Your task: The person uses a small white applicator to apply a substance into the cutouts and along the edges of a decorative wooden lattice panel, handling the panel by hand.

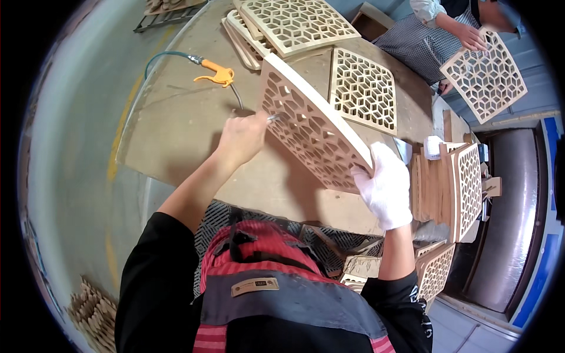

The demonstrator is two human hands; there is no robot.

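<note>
A wooden lattice panel (312,132) with cut-out shapes stands tilted on edge above the workbench. My right hand (384,187), in a white glove, grips its near right edge. My bare left hand (242,136) is closed round a small tool with a silver tip (274,118); most of it is hidden in the fist. That tip is at the panel's openwork face, near the panel's left end. Beyond my left hand, an orange air blow gun (216,74) with a thin nozzle lies on the bench.
More lattice panels are stacked (294,26) at the bench's far side, and a single panel (364,88) lies flat nearby. A co-worker (465,35) holds another panel (487,76) at far right. Upright panels (465,188) stand to the right. A green hose (162,54) crosses the bench's left edge.
</note>
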